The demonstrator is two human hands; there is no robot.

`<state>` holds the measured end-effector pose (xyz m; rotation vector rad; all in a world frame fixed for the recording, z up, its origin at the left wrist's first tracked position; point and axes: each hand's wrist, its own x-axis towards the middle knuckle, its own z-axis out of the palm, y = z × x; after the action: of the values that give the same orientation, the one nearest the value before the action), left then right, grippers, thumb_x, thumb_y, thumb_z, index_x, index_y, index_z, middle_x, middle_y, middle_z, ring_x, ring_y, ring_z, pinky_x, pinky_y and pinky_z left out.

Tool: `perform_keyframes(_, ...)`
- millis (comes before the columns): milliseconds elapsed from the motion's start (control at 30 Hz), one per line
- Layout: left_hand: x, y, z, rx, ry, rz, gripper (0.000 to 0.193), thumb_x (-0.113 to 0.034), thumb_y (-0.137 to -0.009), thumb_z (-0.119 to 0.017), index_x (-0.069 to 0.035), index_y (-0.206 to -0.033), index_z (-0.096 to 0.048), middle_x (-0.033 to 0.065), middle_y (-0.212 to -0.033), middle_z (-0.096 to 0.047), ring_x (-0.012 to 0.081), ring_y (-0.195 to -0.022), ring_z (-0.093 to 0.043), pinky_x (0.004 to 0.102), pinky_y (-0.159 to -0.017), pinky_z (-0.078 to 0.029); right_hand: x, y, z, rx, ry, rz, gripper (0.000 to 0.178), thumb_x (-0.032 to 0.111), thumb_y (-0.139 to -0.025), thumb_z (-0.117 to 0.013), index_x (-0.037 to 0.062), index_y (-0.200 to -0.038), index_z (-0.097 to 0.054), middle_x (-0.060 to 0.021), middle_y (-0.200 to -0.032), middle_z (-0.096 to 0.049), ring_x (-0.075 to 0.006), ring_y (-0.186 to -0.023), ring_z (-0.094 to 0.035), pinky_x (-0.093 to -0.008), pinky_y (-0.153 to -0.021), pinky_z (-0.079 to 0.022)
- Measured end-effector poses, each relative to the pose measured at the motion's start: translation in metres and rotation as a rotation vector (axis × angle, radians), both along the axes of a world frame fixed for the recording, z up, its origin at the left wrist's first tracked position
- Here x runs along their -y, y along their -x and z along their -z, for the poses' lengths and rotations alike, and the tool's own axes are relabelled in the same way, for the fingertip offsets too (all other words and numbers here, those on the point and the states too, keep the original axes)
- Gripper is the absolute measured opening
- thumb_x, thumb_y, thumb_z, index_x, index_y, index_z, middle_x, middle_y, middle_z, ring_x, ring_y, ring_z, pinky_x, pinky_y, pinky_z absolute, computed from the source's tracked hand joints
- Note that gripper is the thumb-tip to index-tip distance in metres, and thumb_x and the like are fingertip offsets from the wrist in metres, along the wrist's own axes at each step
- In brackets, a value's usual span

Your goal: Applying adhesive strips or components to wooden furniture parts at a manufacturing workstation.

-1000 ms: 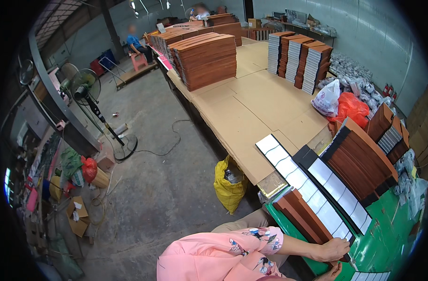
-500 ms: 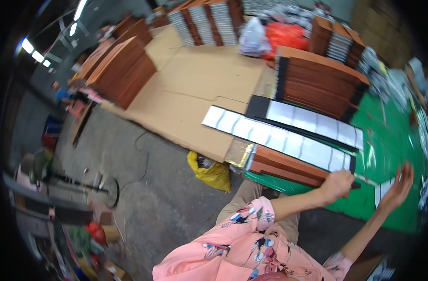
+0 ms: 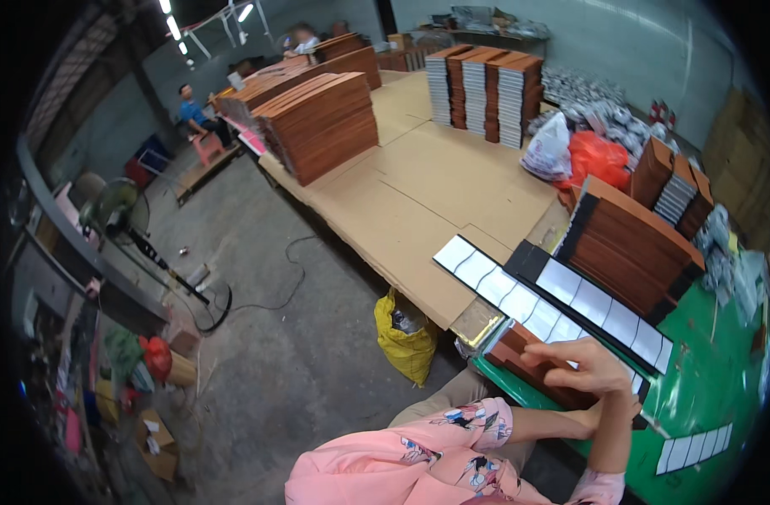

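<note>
My right hand [image 3: 583, 366] is over a brown wood-coloured strip [image 3: 509, 343], fingers stretched to the left and apart; no object shows in them. Whether the fingertips touch the strip I cannot tell. Behind the right wrist, my left hand [image 3: 622, 414] is closed near the strip's near end, mostly hidden. A small dark end pokes out beside it, its kind not clear. Just beyond lie a long black-edged strip with white rectangular pieces [image 3: 494, 279] and a second black strip with white pieces [image 3: 608, 310]. A short row of white pieces [image 3: 695, 449] lies to the right on the green sheet [image 3: 696, 387].
Stacked brown boards [image 3: 629, 248] stand beyond the strips. More stacks [image 3: 322, 126] rest on the cardboard-covered table [image 3: 402, 210]. A yellow sack [image 3: 406, 341] stands by the table edge. White and red bags [image 3: 599, 160] lie at the back. A fan [image 3: 119, 206] and a seated person [image 3: 195, 114] are left.
My right hand has swung left from above the green sheet to over the brown strip. My left hand stays closed near the strip's end. The view has turned, showing more of the room.
</note>
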<state>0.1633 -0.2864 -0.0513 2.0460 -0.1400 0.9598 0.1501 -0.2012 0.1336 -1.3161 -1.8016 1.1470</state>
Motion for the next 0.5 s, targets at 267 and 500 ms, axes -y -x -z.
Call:
perform_keyframes(267, -0.019, 0.003, -0.018, -0.03, -0.341, 0.02, 0.032, -0.018, -0.053, -0.067, -0.001, -0.077, -0.054, 0.0091, -0.076, -0.049, 0.0241, -0.072, -0.052, 0.0331, -0.057, -0.045, -0.005, 0.007, 0.063, -0.237, -0.048, 0.355, 0.035, 0.01, -0.084, -0.06, -0.003, -0.116, -0.056, -0.012, -0.101, -0.065, -0.0169, -0.092, -0.062, -0.0278, -0.083, -0.047)
perform_keyframes(500, -0.019, -0.003, -0.015, 0.088, -0.388, -0.061, 0.025, -0.017, -0.062, -0.061, -0.002, -0.08, -0.052, 0.0071, -0.076, -0.05, 0.0201, -0.073, -0.053, 0.0281, -0.058, -0.044, -0.007, 0.002, 0.072, -0.237, -0.054, 0.502, 0.029, 0.008, -0.084, -0.058, -0.0041, -0.111, -0.058, -0.0094, -0.094, -0.065, -0.0138, -0.086, -0.061, -0.0246, -0.077, -0.048)
